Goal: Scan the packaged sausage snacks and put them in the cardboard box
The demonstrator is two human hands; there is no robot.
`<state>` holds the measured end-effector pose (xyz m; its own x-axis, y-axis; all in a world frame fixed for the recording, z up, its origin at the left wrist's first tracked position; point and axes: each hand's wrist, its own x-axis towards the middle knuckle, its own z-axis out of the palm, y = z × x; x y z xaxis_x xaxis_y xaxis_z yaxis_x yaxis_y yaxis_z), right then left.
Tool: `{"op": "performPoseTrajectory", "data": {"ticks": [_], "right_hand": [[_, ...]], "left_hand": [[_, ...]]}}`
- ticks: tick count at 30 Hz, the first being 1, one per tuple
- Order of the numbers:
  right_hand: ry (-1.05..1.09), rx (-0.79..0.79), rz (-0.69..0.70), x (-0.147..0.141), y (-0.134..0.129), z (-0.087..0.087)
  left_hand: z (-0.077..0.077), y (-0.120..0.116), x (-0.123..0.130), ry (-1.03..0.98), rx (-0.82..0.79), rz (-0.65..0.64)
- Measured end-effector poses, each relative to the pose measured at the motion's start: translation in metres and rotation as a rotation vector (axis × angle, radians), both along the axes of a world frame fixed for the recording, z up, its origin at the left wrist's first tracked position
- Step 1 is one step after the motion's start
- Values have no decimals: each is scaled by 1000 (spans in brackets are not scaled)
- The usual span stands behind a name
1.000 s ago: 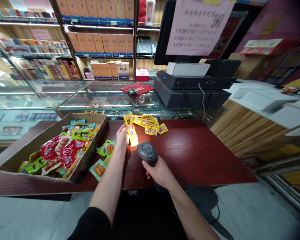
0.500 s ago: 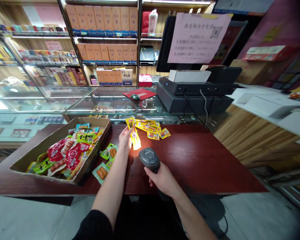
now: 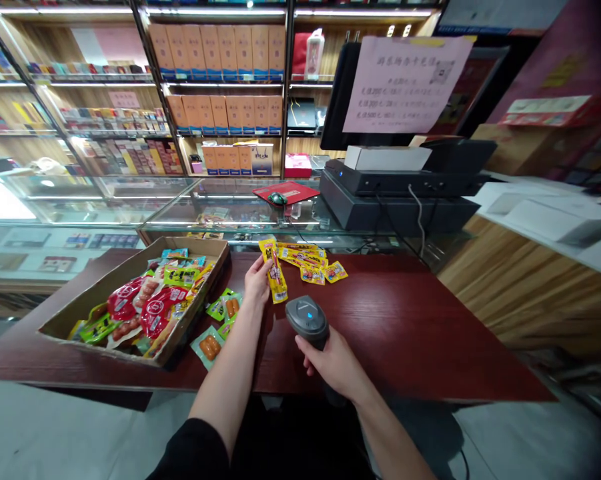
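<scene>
L fingers: my left hand (image 3: 257,283) pinches a long yellow packet (image 3: 274,272) near its mid, thumb over its face; packet's tilted, top end away from me.
R fingers: my right hand (image 3: 333,361) is wrapped round the grip of a dark handheld scanner (image 3: 307,320), thumb along its near side; blue light lit on top.
Scanner nose: aimed roughly twd the yellow packet, a gap btwn them, no contact.
Yellow pile: more long yellow packets (image 3: 303,256), overlapping, just beyond & right of L fingertips; two small yellow sachets (image 3: 335,272) at its near right end.
Green packs: a few green packets (image 3: 210,347) left of & nearer than L fingers, by the forearm; sausages visible thru the film.
Box: open cardboard box (image 3: 207,249) further left of L fingers, full of mixed packs incl. big red packs (image 3: 163,311).
Tabletop: dark red-brown wood (image 3: 405,327), under both hands.
Glass counter: beyond the fingers, w/ red mat (image 3: 300,193) & mouse (image 3: 277,199) on top.
Screen: beyond & right of R fingers, pink notice (image 3: 405,87) on it.
</scene>
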<state>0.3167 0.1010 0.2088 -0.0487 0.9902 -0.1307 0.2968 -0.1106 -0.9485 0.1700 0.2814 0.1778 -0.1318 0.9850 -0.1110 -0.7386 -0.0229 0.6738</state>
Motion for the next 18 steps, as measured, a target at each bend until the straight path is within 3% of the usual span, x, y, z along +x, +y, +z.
{"op": "performPoseTrajectory", "data": {"ticks": [5,12,15,18], "right_hand": [[-21,16,44,0,-2,-4],[40,10,12,1,1,-9],[42,3,-9,5,5,-3],[53,38,-10,9,13,5]], "left_hand": [[0,-3,-1,46,89,-35],[1,-2,0,40,78,-33],[6,-3,4,13,15,15],[20,0,-4,3,-46,118]]}}
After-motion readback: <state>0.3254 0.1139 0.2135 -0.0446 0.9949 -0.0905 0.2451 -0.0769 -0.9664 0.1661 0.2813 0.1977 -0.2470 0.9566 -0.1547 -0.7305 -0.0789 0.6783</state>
